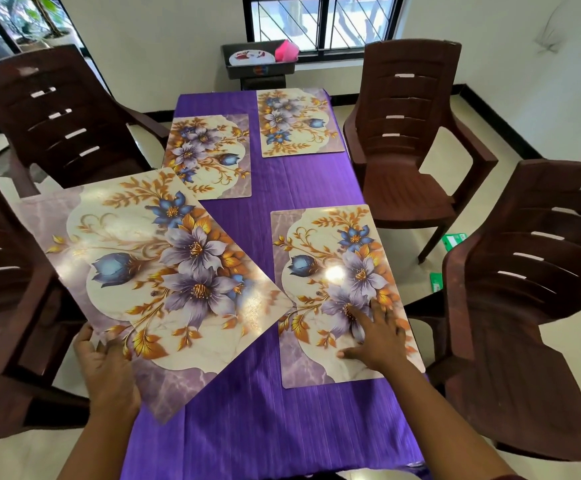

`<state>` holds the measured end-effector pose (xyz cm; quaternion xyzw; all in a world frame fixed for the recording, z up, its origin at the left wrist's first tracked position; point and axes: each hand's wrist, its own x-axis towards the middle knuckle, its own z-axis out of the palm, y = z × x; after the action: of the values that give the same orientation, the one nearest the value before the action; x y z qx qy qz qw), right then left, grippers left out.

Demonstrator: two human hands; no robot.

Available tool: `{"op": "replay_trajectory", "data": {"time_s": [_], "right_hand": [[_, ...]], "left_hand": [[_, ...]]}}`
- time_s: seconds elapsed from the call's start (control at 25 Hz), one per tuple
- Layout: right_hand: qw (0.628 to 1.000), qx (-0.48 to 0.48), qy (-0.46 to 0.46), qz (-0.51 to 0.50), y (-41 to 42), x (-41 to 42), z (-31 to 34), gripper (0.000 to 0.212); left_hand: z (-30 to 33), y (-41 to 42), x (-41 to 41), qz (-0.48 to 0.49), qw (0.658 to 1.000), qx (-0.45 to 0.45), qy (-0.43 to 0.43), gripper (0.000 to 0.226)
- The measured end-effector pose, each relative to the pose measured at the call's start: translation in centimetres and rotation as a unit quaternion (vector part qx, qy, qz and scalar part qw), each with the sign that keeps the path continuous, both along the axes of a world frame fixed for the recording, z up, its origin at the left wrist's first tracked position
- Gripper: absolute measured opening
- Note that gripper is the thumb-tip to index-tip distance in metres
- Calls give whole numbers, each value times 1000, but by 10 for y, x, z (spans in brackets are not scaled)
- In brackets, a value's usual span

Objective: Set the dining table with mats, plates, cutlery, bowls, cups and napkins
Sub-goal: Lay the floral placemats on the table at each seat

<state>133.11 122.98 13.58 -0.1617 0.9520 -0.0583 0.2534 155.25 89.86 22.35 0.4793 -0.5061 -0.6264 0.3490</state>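
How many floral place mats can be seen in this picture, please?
4. Far left mat and far right mat lie flat on the purple tablecloth; near right mat lies under the right hand; the left hand holds the fourth mat tilted.

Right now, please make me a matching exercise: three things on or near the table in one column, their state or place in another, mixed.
1. near-left mat
2. near-right mat
3. pink cup

a. in the dark tray beyond the table
b. gripped by the left hand, angled
c. lying flat under the right hand

Pairs: 1-b, 2-c, 3-a
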Motion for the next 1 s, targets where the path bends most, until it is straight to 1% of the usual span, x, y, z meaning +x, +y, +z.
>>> {"op": "replay_trajectory", "data": {"time_s": [0.32, 0.48, 0.68, 0.76, 0.84, 0.88, 0.92, 0.96, 1.0], "right_hand": [[1000, 4, 3, -1, -3, 0, -2, 105], [1000, 4, 2, 3, -3, 1, -4, 107], [1000, 4, 3, 4, -3, -1, -5, 107], [1000, 7, -13, 13, -2, -3, -5, 108], [999, 21, -45, 21, -3, -9, 2, 108], [999, 27, -43, 18, -5, -10, 7, 104], [999, 27, -13, 16, -12, -7, 14, 99], [999, 5, 34, 10, -20, -1, 20, 92], [995, -54, 78, -2, -32, 9, 26, 84]], "left_hand": [[-5, -7, 3, 3, 1000, 3, -12, 24], [-10, -8, 4, -2, 1000, -1, -14, 32], [-21, -17, 7, -4, 1000, 10, -23, 35], [-22, -22, 10, -2, 1000, 16, -21, 32], [-23, -26, 13, -5, 1000, 9, -19, 36], [-23, -28, 15, -8, 1000, 6, -22, 38], [-24, -30, 19, -11, 1000, 6, -20, 39], [-24, -31, 21, -13, 1000, 8, -21, 40], [-26, -32, 24, -17, 1000, 12, -23, 40]]}}
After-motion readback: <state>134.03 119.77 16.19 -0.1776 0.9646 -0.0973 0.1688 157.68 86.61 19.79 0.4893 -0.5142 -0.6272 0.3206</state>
